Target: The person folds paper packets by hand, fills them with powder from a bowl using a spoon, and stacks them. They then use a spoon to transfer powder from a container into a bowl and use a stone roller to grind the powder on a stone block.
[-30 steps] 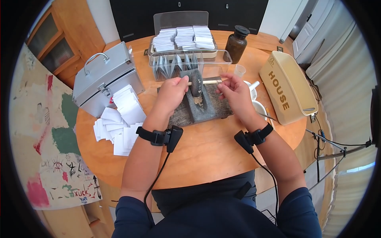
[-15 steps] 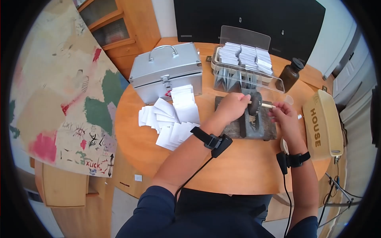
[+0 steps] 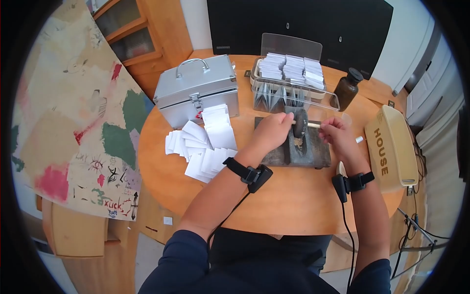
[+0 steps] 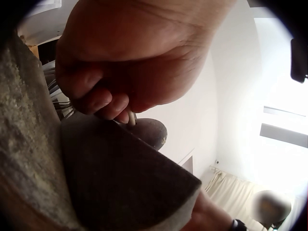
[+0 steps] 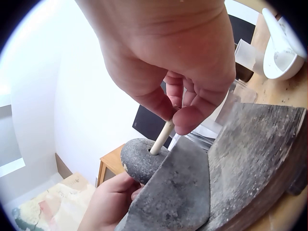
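A dark stone grinding wheel (image 3: 300, 122) stands upright in the groove of a grey stone trough (image 3: 299, 158), with light brown bits in the groove below it. A pale wooden axle (image 5: 162, 138) runs through the wheel's middle. My left hand (image 3: 274, 131) grips the axle's left end, fingers curled close beside the wheel; the left wrist view shows the hand (image 4: 130, 53) above the trough's dark side (image 4: 120, 178). At the other end, my right hand (image 3: 340, 137) pinches the axle between thumb and fingertips. The trough rests on a rough grey board (image 3: 320, 154).
Left of the board lie folded white papers (image 3: 198, 157) before a silver case (image 3: 196, 88). Behind stand a clear box of white packets (image 3: 289, 68) and a brown bottle (image 3: 348, 90). A cream "HOUSE" bin (image 3: 391, 147) and a white bowl with a spoon (image 5: 279, 60) are at the right.
The head view has turned left, so the table appears further right. My right fingers have drawn in closer on the axle's end. My left hand keeps its grip.
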Available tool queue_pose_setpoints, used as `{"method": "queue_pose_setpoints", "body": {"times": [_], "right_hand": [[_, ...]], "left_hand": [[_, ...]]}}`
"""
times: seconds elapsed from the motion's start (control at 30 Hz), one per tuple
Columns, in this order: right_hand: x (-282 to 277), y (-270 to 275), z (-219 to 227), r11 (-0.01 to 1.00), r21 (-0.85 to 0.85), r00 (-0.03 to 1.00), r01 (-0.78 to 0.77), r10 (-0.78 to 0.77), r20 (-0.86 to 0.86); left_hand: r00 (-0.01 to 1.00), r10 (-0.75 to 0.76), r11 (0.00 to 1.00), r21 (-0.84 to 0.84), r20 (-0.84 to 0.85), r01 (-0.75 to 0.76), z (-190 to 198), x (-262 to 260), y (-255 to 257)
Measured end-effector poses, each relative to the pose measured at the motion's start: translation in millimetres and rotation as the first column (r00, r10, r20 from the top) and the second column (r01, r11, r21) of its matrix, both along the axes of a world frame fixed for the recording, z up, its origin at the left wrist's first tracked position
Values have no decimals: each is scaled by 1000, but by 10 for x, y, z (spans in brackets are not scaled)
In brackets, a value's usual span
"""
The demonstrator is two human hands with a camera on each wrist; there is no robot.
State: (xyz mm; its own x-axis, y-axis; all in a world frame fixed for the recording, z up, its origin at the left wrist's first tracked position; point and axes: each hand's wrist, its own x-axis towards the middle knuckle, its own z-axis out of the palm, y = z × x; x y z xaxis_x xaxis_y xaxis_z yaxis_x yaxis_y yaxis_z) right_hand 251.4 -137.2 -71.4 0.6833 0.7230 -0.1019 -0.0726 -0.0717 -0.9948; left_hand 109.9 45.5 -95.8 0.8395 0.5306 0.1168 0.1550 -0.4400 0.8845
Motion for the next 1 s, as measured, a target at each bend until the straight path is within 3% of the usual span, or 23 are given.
{"method": "queue_pose_setpoints", "body": {"times": [0.13, 0.3, 0.37, 0.43, 0.5, 0.57, 0.63, 0.83, 1.0], "right_hand": [[-76, -30, 4, 999, 32, 997, -12, 10, 79], [-100, -9, 42, 996, 88, 998, -5, -1, 68], [-73, 16, 46, 998, 60, 992, -18, 10, 126], [-118, 27, 114, 997, 74, 991, 19, -29, 132], [-114, 59, 159, 990, 143, 988, 11, -32, 149], [-100, 57, 147, 991, 130, 989, 21, -40, 143], [-55, 53, 69, 998, 63, 986, 2, -13, 167], [-109, 36, 20, 994, 110, 996, 18, -28, 84], [-58, 59, 41, 999, 38, 992, 3, -8, 126]], "left_hand": [[998, -28, 990, -133, 54, 35, -192, -9, 61], [998, -56, 998, -18, -30, 56, -40, -157, -11], [999, -24, 999, -22, 37, 25, -47, -142, -30], [999, -53, 992, -117, -8, 51, -111, -102, 20], [993, -34, 990, -130, 112, 49, -127, -70, 38], [994, -39, 987, -149, 104, 54, -127, -69, 30], [999, -46, 992, -123, -26, 42, -105, -86, 3], [998, -12, 999, -38, 67, 15, -148, -98, -21], [1000, 4, 996, -89, 17, -3, -150, -68, 3]]}}
